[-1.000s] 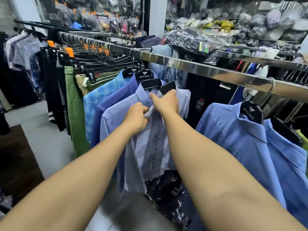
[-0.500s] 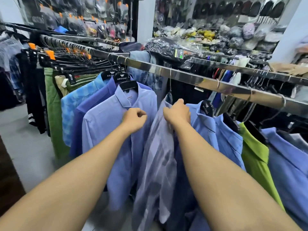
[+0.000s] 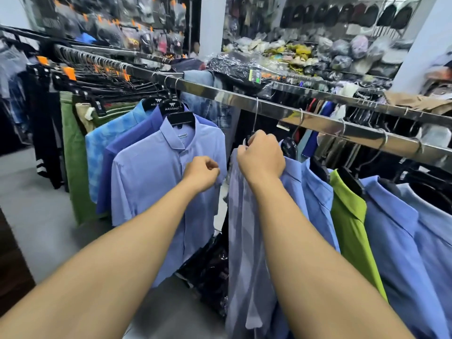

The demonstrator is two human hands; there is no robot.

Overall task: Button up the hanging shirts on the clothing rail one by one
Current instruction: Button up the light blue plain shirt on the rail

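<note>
Low down, a dark shiny bag (image 3: 210,270) sits between the shirts. The right arm hides part of the pale striped shirt (image 3: 244,228), which hangs side-on. Blue shirts (image 3: 391,236) and a green shirt (image 3: 349,216) crowd its right side. The left hand (image 3: 201,176) is a fist with nothing in it, just in front of the buttoned light blue shirt (image 3: 151,187). The right hand (image 3: 261,159) grips the striped shirt's top, under the shiny rail (image 3: 232,99). Far back lies a pile of bagged things (image 3: 342,52).
</note>
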